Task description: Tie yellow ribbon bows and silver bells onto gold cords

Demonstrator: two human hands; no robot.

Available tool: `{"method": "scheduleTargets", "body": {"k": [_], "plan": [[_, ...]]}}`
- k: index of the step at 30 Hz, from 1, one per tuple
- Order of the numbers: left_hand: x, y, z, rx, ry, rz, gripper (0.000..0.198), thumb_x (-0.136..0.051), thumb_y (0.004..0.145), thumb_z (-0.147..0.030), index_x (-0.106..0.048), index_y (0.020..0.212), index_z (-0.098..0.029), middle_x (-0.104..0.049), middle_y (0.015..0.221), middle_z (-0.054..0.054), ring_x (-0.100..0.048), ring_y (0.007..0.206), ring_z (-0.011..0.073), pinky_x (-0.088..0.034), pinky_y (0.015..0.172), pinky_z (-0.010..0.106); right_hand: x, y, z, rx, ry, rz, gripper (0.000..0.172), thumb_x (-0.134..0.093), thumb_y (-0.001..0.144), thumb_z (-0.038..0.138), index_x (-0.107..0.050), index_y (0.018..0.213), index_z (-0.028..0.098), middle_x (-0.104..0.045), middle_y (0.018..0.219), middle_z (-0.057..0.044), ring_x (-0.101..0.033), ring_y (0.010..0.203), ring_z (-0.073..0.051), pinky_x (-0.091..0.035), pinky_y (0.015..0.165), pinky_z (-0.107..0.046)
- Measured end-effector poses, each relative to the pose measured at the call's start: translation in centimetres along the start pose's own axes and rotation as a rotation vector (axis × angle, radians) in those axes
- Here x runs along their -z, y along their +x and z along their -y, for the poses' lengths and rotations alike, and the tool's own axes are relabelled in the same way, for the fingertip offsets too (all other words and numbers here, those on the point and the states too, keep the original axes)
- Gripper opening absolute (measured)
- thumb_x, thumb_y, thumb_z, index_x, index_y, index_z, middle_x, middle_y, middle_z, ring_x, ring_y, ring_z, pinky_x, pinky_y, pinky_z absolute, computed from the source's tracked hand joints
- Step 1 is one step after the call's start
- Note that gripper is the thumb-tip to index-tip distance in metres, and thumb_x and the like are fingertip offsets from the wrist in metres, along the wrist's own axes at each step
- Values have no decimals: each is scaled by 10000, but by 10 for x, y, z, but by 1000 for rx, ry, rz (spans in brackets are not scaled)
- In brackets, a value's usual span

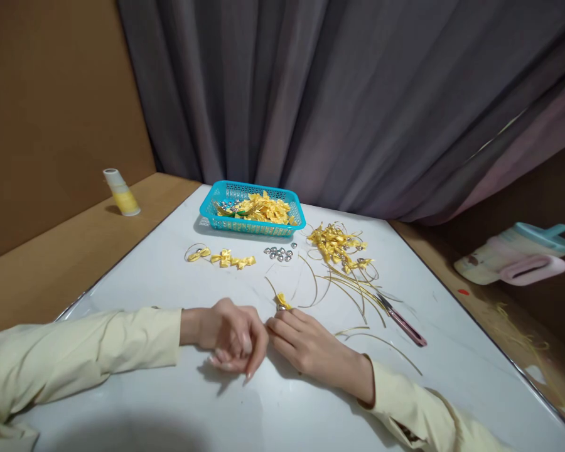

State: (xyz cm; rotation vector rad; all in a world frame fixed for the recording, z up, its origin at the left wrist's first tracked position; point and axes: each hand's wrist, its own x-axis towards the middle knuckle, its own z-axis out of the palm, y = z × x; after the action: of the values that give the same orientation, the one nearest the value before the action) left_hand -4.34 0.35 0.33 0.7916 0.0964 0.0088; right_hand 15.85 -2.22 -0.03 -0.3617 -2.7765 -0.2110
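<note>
My right hand (306, 344) is closed near the middle of the white table, fingers pinched on a small yellow ribbon bow (282, 300). A shiny silver bead (281, 308) sits against that bow, and a thin gold cord (270, 287) rises beside it. My left hand (238, 339) is just to the left, palm turned inward, with loosely curled fingers partly apart and nothing visible in them. Beyond the hands lie loose silver beads (279, 253), yellow bows (233, 259) and one bow on a cord ring (198, 254).
A blue basket (206, 207) of yellow bows stands at the back. To its right lies a pile of corded bows (334, 243). Gold cords (353, 285) and a pink-handled tool (407, 326) with a pointed tip are on the right. A tumbler (494, 254) and a yellow-white bottle (122, 194) flank the table.
</note>
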Motion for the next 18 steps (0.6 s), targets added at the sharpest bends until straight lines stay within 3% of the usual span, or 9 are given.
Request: {"method": "scheduleTargets", "body": {"k": [3, 7, 9, 13, 18], "plan": [[20, -6, -4, -138, -17, -132, 251, -504, 541, -200, -675, 624, -35, -524, 398, 70, -346, 236, 107, -222, 204, 204, 2, -3, 2, -60, 116, -228, 245, -354, 914, 87, -596, 952, 92, -619, 917, -131, -523, 817, -187, -450, 659, -320], [33, -7, -10, -115, 53, -231, 262, -475, 477, -93, -675, 634, -29, -554, 410, 66, -383, 246, 101, -300, 201, 175, 13, -2, 4, -325, 425, -549, 285, -426, 863, 31, -628, 1014, 165, -634, 890, -97, -566, 848, -166, -490, 698, -312], [31, -6, -11, -95, 92, -268, 329, -476, 509, -69, -693, 751, -18, -641, 536, 97, -490, 318, 117, -382, 241, 172, 18, 0, 3, -478, 610, -589, 260, -499, 838, 44, -679, 933, 206, -656, 885, -73, -596, 831, -155, -502, 707, -303], [22, -2, -12, -53, 174, -331, 318, -526, 724, -128, -668, 997, -50, -703, 862, 145, -653, 606, 166, -513, 373, 187, 15, 2, -2, -776, 1087, -624, 116, -629, 787, 160, -726, 793, 224, -679, 914, -63, -634, 778, -149, -525, 610, -253], [17, 1, -13, -138, 201, -408, 242, -601, 785, -200, -667, 983, -79, -690, 860, 116, -652, 627, 149, -530, 431, 184, 5, 3, -6, -879, 1655, -518, 45, -707, 721, 190, -734, 756, 193, -683, 905, -61, -632, 676, -126, -496, 488, -194]]}}
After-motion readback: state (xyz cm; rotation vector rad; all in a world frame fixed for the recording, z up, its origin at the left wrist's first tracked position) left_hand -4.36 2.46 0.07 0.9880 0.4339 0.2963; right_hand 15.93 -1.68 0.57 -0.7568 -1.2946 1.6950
